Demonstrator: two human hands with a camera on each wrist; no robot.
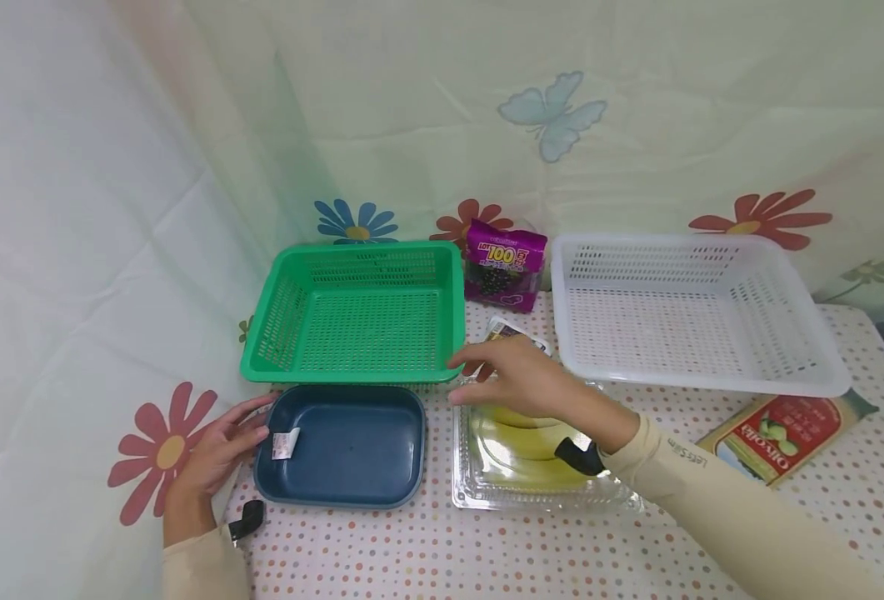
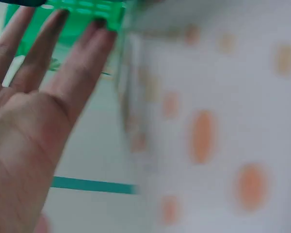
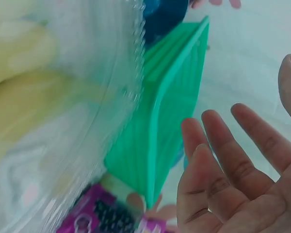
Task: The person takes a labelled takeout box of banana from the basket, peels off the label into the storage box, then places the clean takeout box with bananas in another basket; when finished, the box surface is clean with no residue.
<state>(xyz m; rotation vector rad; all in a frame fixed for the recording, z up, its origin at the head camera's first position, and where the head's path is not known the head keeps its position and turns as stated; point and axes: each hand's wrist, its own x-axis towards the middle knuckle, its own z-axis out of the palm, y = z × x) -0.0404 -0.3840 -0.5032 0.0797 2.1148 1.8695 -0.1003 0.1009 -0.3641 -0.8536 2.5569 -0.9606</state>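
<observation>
At the left rim of a dark blue plastic basin (image 1: 352, 454) is my left hand (image 1: 215, 454), its fingers fairly straight and holding nothing. A small white label (image 1: 285, 443) sticks inside that basin. My right hand (image 1: 518, 377), fingers loosely spread and empty, hovers over a clear plastic box (image 1: 462, 497) with yellow bananas (image 1: 516, 467) inside. The fingertips reach toward the near right corner of a green mesh basket (image 1: 370, 337); whether they touch it, I cannot tell. In the right wrist view the same hand (image 3: 245, 170) appears apart from the basket.
A white mesh basket (image 1: 659, 333) stands at the back right. A purple snack bag (image 1: 505, 267) leans between the baskets, with a small packet (image 1: 516, 333) before it. On the right lies a red oil-labelled pouch (image 1: 779, 437). Fabric hangs behind and at left.
</observation>
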